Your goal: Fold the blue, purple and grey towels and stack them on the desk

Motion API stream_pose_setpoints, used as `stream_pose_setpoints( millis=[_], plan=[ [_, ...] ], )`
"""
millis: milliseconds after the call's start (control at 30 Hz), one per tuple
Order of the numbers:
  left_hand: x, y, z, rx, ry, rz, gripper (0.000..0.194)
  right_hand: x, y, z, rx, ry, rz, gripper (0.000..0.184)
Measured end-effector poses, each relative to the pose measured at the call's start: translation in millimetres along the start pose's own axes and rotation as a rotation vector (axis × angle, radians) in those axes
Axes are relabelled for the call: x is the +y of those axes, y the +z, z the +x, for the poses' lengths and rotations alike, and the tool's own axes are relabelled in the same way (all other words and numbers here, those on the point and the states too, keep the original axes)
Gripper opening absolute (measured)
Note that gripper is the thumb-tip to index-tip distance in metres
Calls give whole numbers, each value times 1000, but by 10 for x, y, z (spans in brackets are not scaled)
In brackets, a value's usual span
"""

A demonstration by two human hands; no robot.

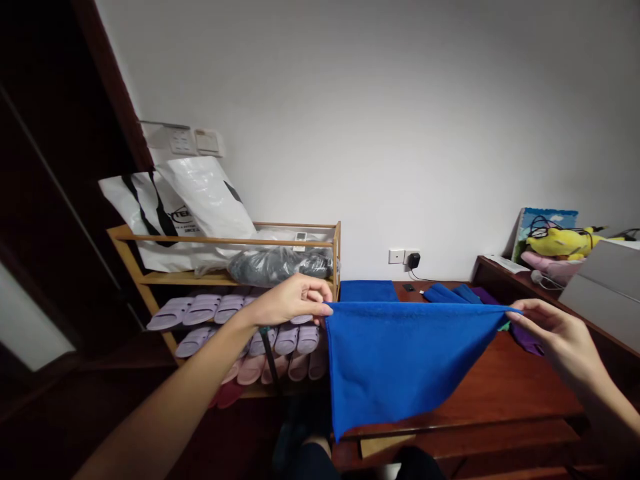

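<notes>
A bright blue cloth [400, 360] hangs stretched between my two hands, its top edge pulled nearly straight. My left hand [300, 299] pinches the upper left corner between thumb and fingers. At the opposite end, my right hand [550, 327] grips the upper right corner in the same way. The cloth's lower left corner dangles near the front edge of the reddish wooden table [520, 380]. Behind it, a flat folded blue cloth [369, 291] lies on the table. More blue cloths [447, 294] and a purple cloth [525, 339] lie bunched near my right hand, partly hidden.
On the left, a wooden rack [230, 239] holds rows of lilac slippers [203, 309], pink slippers [251, 369] and a white bag [207, 197]. A black plug [413, 260] sits in the wall socket. A yellow plush toy [560, 244] and white boxes [607, 287] stand at right.
</notes>
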State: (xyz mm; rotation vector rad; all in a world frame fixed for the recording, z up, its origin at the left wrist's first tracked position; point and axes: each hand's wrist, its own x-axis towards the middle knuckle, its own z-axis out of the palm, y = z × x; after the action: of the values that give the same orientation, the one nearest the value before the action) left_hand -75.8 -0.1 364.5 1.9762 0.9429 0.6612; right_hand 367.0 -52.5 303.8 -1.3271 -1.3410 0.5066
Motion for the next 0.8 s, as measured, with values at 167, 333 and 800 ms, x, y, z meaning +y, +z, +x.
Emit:
stream_pose_setpoints(
  millis=[167, 333, 800],
  plan=[
    [177, 7, -169, 15, -19, 54, 16, -12, -79, -99, 37, 11, -21, 33],
    [55, 28, -92, -31, -91, 20, 19, 69, 25, -46, -35, 33, -28, 36],
    [-1828, 652, 918, 251, -453, -402, 42, 1593, 1125, 522, -65, 209, -27, 43]
  ],
)
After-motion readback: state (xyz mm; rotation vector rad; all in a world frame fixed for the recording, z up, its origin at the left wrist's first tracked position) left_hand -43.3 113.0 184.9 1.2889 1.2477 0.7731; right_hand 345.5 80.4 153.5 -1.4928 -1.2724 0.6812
